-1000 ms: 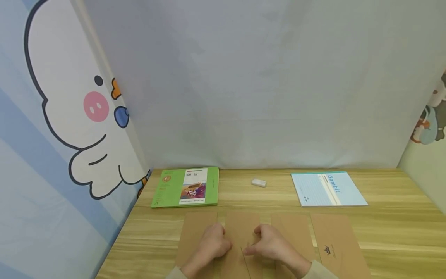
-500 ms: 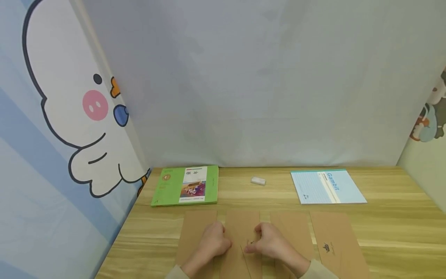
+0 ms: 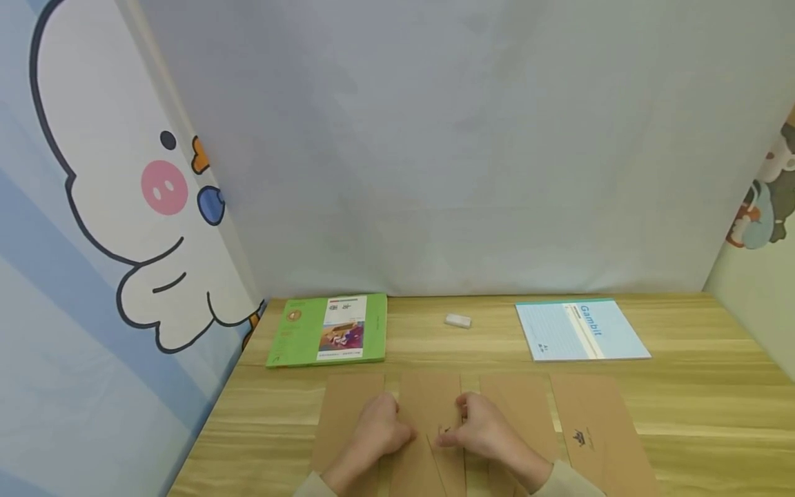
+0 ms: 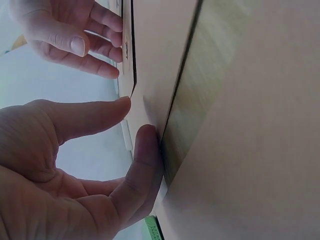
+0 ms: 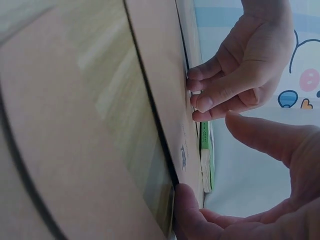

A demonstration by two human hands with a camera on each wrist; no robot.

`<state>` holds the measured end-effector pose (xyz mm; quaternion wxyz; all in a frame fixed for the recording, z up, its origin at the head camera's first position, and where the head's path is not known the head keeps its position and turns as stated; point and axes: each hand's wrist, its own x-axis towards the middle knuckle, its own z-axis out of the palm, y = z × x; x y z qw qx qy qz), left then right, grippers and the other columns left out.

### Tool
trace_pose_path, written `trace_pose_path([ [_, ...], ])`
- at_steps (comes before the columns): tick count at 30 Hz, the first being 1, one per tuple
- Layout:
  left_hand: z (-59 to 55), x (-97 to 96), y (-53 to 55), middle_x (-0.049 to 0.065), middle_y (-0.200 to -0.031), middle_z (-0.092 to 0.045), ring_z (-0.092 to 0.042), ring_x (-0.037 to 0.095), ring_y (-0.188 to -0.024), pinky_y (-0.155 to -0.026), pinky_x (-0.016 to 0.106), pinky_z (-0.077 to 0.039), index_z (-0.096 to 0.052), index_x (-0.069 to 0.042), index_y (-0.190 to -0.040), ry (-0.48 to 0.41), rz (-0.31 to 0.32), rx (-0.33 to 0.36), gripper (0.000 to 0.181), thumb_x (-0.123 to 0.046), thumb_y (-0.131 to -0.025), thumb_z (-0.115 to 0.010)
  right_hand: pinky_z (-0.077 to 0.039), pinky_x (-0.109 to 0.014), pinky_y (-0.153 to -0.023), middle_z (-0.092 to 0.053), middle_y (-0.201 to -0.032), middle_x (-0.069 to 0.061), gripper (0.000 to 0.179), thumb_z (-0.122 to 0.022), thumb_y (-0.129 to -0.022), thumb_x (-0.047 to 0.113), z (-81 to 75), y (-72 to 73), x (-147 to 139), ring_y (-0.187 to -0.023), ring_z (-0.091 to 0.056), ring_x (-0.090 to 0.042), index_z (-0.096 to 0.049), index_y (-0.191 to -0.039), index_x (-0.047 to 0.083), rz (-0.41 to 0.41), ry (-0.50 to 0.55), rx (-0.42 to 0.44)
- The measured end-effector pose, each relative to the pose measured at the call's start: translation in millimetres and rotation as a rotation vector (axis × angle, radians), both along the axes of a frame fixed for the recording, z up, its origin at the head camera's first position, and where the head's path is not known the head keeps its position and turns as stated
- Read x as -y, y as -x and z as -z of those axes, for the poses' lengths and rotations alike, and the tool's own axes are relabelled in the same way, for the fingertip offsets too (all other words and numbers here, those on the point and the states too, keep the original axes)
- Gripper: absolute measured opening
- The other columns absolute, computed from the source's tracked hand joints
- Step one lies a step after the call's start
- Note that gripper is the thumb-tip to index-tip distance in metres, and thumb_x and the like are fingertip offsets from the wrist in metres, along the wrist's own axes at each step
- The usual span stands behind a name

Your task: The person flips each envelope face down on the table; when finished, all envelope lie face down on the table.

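Fingertips [image 4: 146, 137] of the left hand [image 3: 380, 428] rest at the left edge of a brown, rectangular, paper-covered notebook [image 3: 428, 400], and the right hand [image 3: 487, 428] touches its right edge; both hands have loosely bent fingers, thumbs held apart from them. That notebook lies flat on the wood-grained desk [image 3: 702, 386], a little left of its middle, second from the left in a row of four. A matching leftmost notebook [image 3: 348, 397] sits beside it; a third brown notebook [image 3: 512, 397] and a fourth, crown-printed brown notebook [image 3: 599, 421] lie toward the right edge. Farther out, a green-covered book [image 3: 298, 338] occupies the back left corner, a small white block [image 3: 458, 321] lies near the back edge's middle, and a pale-blue "Gambit" notepad [image 3: 559, 338] lies toward the back right corner
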<state>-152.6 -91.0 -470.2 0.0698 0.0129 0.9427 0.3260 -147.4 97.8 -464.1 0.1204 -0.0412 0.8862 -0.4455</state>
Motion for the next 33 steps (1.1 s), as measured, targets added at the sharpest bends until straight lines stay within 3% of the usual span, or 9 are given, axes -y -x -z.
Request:
trace_pose_path([
  [14,-5.7,-1.6,0.4,0.012,-0.073,-0.051,-0.048,0.025,-0.067,-0.059,0.038,-0.046,-0.056,0.006,-0.081,-0.01,-0.021,0.055,0.036,-0.01,-0.062,-0.082,-0.049,-0.048,-0.079,-0.062,-0.099,-0.018,0.074,-0.089,-0.063,0.015,2.9,0.2,-3.5,-0.092,-0.059,-0.032,-0.05,-0.119,-0.014,-0.002,0.012,0.0],
  [23,-4.5,-1.1,0.4,0.013,-0.076,-0.053,-0.049,0.025,-0.07,-0.063,0.04,-0.047,-0.057,0.007,-0.085,0.0,-0.025,0.048,0.04,-0.012,-0.063,-0.084,-0.05,-0.041,-0.072,-0.061,-0.094,-0.011,0.066,-0.088,-0.064,0.011,6.8,1.0,-6.2,-0.085,-0.059,-0.025,-0.054,-0.117,-0.01,-0.002,0.014,-0.039],
  [33,-3.3,0.1,-0.5,0.01,-0.072,-0.051,-0.049,0.024,-0.066,-0.057,0.036,-0.046,-0.057,0.006,-0.082,-0.035,-0.033,0.064,0.039,-0.012,-0.062,-0.084,-0.052,-0.031,-0.064,-0.055,-0.084,-0.009,0.059,-0.081,-0.059,-0.01,9.6,0.1,-10.5,-0.072,-0.058,-0.017,-0.055,-0.112,-0.012,-0.002,0.154,-0.052],
])
